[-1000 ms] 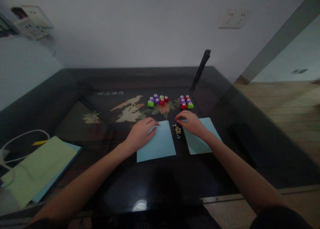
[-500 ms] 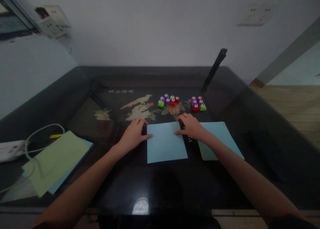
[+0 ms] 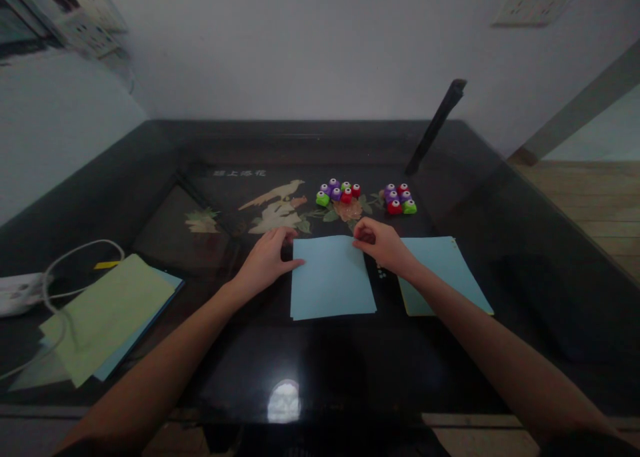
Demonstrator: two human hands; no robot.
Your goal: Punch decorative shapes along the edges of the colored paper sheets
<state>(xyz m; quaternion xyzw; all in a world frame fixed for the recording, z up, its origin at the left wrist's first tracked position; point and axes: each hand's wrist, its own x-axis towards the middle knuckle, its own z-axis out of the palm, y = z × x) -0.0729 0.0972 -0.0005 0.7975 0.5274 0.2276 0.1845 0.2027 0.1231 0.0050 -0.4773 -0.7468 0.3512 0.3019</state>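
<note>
Grip check: the right hand (image 3: 383, 246) is pinching the top-right corner of the middle blue paper (image 3: 330, 280) between thumb and fingers, and the left hand (image 3: 267, 257) is staying out of any real grip, just spreading loosely around the top-left corner with its thumb resting on the left edge. Behind everything, a pale wall (image 3: 320, 50) is filling the back. Glossy black worktop (image 3: 330, 364) is carrying the whole setup and showing off a bird-and-flower picture. Over at far left, a yellow-green sheet (image 3: 110, 310) is lying askew on other sheets, with a white cable (image 3: 85, 246) looping across it. That middle blue paper is sitting flat right in front of the person, its bottom edges not quite lining up, so it's looking like more than one sheet. Another blue paper (image 3: 440, 264) is lying just to the right, partly under the right forearm. A dark stick (image 3: 436, 127) is leaning up near the back. Two bunches of little eyeball-topped pieces, seven on the left (image 3: 337, 195) and six on the right (image 3: 393, 196), are sitting beyond the hands. Tiniest of all, some pale bits (image 3: 382, 275) are peeking out beside the right hand.
</note>
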